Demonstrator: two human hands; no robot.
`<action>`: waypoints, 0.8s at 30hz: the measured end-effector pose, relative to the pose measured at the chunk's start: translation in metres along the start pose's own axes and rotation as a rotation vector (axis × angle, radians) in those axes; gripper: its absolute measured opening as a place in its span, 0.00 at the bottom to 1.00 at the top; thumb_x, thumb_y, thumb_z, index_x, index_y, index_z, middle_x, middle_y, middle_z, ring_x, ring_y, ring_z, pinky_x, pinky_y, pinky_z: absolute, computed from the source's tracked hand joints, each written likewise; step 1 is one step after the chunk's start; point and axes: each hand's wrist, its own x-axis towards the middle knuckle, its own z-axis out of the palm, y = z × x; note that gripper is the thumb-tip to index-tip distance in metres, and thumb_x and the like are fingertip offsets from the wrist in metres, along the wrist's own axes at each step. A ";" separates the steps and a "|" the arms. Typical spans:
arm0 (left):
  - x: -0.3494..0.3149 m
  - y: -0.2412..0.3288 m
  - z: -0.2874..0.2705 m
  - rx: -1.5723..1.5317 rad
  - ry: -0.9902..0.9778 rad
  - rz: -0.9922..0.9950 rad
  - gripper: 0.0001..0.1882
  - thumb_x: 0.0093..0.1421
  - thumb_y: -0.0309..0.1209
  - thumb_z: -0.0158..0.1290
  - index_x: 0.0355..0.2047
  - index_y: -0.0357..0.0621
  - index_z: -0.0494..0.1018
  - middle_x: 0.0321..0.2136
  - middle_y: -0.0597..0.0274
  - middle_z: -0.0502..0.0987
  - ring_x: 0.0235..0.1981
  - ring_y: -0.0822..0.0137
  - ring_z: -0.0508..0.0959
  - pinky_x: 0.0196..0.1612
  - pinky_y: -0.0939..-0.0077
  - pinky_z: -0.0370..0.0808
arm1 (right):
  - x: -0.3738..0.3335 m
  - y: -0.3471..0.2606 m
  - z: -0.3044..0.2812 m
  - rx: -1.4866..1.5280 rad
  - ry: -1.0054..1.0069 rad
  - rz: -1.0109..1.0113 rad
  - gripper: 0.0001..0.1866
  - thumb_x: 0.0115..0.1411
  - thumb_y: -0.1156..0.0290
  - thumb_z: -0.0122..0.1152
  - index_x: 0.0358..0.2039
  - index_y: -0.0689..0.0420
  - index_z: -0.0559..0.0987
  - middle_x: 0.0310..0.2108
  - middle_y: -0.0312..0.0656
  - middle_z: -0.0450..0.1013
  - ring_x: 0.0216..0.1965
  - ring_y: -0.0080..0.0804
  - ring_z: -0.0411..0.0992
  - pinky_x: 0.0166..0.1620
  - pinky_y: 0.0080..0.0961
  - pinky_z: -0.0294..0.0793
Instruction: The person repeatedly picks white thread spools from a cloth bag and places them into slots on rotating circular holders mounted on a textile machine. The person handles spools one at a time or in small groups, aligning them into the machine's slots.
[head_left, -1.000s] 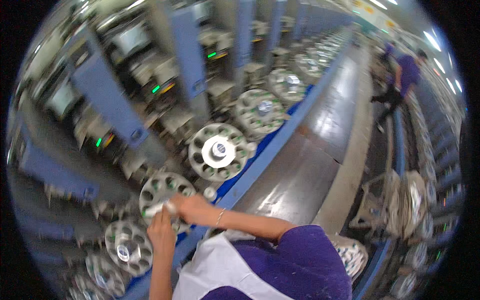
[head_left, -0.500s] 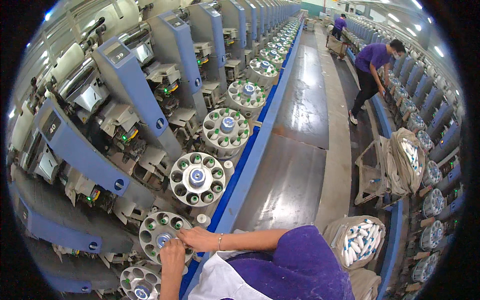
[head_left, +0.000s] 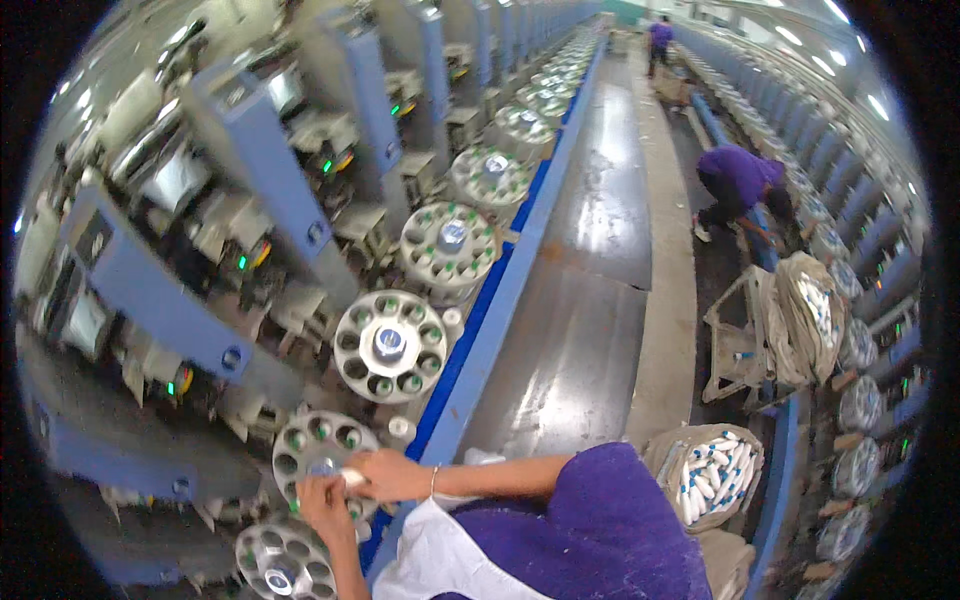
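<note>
My right hand (head_left: 392, 474), with a bracelet at the wrist, is closed around a small white yarn bobbin (head_left: 352, 478). Close beside it, my left hand (head_left: 324, 500) has its fingers bent together near the bobbin's end; what they pinch, if anything, is too small to make out. Both hands are over a round, light-grey bobbin magazine (head_left: 290, 443) with pockets around its rim, several holding green-topped bobbins. The hands cover part of that magazine. A white bobbin (head_left: 401, 429) stands just beyond, beside the blue rail.
More round magazines (head_left: 390, 345) run away along the blue rail (head_left: 470, 385), below blue-grey machine columns (head_left: 265, 175). On the right are a sack of white and blue-ended bobbins (head_left: 715, 480), a wheeled frame (head_left: 738, 335) and a stooping co-worker (head_left: 735, 185). Another person (head_left: 660, 42) stands farther off.
A white bobbin now shows in my right hand, between my two hands. My left hand has shifted slightly left. The co-worker on the right has bent lower.
</note>
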 end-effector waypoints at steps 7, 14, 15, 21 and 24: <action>-0.017 -0.017 0.025 0.297 0.043 0.179 0.07 0.49 0.22 0.53 0.29 0.38 0.68 0.28 0.53 0.68 0.32 0.49 0.69 0.36 0.57 0.68 | -0.008 0.008 -0.002 -0.113 0.065 0.031 0.16 0.53 0.63 0.63 0.38 0.61 0.76 0.33 0.51 0.74 0.35 0.50 0.74 0.37 0.38 0.74; -0.036 -0.014 0.014 -0.513 -0.071 -0.548 0.07 0.62 0.31 0.49 0.32 0.39 0.69 0.26 0.62 0.70 0.28 0.66 0.71 0.35 0.76 0.69 | -0.003 0.008 -0.017 -0.160 0.107 0.083 0.19 0.54 0.63 0.65 0.43 0.61 0.75 0.35 0.51 0.74 0.34 0.49 0.75 0.36 0.37 0.74; -0.036 -0.013 0.013 -0.350 -0.071 -0.551 0.05 0.59 0.25 0.52 0.35 0.39 0.70 0.27 0.59 0.74 0.27 0.66 0.74 0.30 0.76 0.70 | -0.002 0.007 -0.017 -0.144 0.088 0.108 0.20 0.54 0.63 0.65 0.43 0.61 0.75 0.36 0.51 0.74 0.34 0.49 0.75 0.35 0.37 0.74; -0.023 -0.002 0.008 0.255 0.073 0.115 0.16 0.49 0.18 0.56 0.41 0.36 0.73 0.28 0.54 0.75 0.31 0.61 0.76 0.31 0.68 0.74 | -0.002 0.001 -0.017 -0.256 0.083 -0.068 0.22 0.53 0.65 0.65 0.46 0.60 0.72 0.35 0.50 0.72 0.32 0.51 0.74 0.32 0.39 0.75; -0.015 0.007 0.005 0.444 -0.044 0.201 0.19 0.46 0.22 0.56 0.42 0.34 0.73 0.28 0.55 0.75 0.30 0.60 0.75 0.32 0.70 0.75 | -0.003 -0.003 -0.020 -0.299 0.089 -0.120 0.23 0.52 0.68 0.65 0.47 0.61 0.70 0.35 0.50 0.71 0.31 0.50 0.74 0.31 0.38 0.75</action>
